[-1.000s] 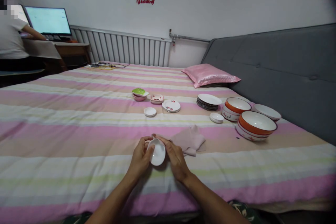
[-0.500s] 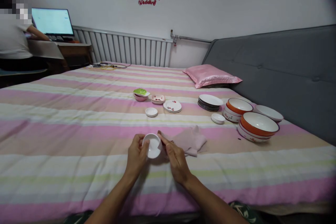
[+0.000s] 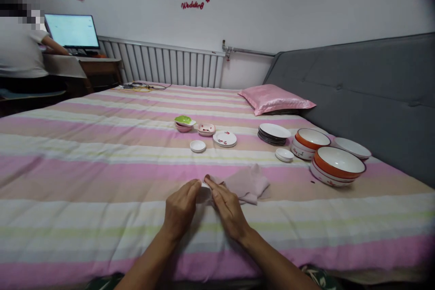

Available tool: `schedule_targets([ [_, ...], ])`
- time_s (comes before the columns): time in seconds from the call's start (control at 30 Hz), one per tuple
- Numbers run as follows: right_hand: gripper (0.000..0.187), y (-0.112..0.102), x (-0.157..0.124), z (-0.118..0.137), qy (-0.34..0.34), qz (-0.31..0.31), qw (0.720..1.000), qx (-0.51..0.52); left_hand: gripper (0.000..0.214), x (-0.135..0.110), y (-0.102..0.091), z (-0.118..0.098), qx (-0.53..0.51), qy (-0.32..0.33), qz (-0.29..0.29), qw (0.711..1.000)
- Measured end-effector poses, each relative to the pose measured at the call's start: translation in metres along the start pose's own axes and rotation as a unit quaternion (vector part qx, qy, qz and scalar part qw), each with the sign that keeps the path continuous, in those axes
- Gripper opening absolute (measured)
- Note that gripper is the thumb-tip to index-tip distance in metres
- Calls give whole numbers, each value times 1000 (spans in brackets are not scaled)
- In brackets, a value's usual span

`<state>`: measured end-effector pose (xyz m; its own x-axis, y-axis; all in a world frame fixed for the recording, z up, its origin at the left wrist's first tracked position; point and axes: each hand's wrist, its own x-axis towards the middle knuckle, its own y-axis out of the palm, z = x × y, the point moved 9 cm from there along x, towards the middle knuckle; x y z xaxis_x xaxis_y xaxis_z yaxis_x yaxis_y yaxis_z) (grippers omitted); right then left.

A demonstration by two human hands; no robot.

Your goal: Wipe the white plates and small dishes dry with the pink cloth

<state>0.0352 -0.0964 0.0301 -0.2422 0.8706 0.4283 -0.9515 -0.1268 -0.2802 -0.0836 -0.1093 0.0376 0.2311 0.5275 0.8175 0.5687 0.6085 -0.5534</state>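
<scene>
My left hand [image 3: 180, 207] is closed around a small white dish [image 3: 205, 185]. Only a sliver of its rim shows between my two hands; the rest is hidden behind my fingers. On the other side, my right hand [image 3: 229, 208] grips part of a pale pink cloth [image 3: 249, 184] and presses close to the dish. The loose end of the cloth spreads to the right over the striped bedspread [image 3: 102, 181]. Beyond my hands lies another small white dish [image 3: 197, 146].
Farther off sit a green leaf-shaped dish [image 3: 184, 120], a pink square dish [image 3: 206, 129] and flowered plates [image 3: 224, 138]. To the right stand stacked plates [image 3: 273, 132], small dishes [image 3: 284, 155] and orange-rimmed bowls [image 3: 338, 165]. A person [image 3: 22, 50] sits by a monitor [image 3: 71, 31].
My left hand has turned the small white dish, so its open inside no longer faces me. My right hand stays beside it with the cloth. The view has shifted slightly.
</scene>
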Motion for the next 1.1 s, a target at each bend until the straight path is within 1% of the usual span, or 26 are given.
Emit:
schedule_targets([
  [0.07, 37, 1, 0, -1, 3, 6, 1000, 11, 29, 0, -4, -5, 37, 38, -18, 998],
  [0.13, 38, 0, 0, -3, 11, 8, 1000, 24, 30, 0, -7, -8, 58, 58, -28, 996],
  [0.23, 42, -1, 0, -7, 22, 6, 998, 55, 30, 1, -9, -8, 68, 55, -40, 995],
  [0.33, 44, -2, 2, -10, 16, -6, 997, 71, 29, 1, -10, -4, 64, 39, -46, 996],
  [0.57, 27, -11, 3, -12, 14, -72, 996, 52, 28, -1, -9, -2, 42, 41, -48, 997],
  [0.67, 27, -14, 1, -7, 11, -70, 996, 52, 28, -2, -9, 0, 40, 30, -46, 998],
  [0.8, 29, -17, 0, 0, -14, -64, 997, 44, 26, -1, -8, 0, 37, 23, -43, 998],
  [0.87, 27, -19, 1, -3, -5, -79, 996, 34, 26, 0, -9, -1, 33, 30, -45, 998],
  [0.97, 20, -20, 2, -10, 12, -98, 995, 20, 29, -1, -10, -5, 24, 51, -53, 997],
  [1.03, 16, -20, 3, -11, 7, -105, 994, 0, 30, -3, -10, -8, 15, 63, -52, 997],
  [1.1, 16, -22, 2, -7, -13, -113, 993, -39, 30, -4, -9, -12, 8, 71, -48, 996],
])
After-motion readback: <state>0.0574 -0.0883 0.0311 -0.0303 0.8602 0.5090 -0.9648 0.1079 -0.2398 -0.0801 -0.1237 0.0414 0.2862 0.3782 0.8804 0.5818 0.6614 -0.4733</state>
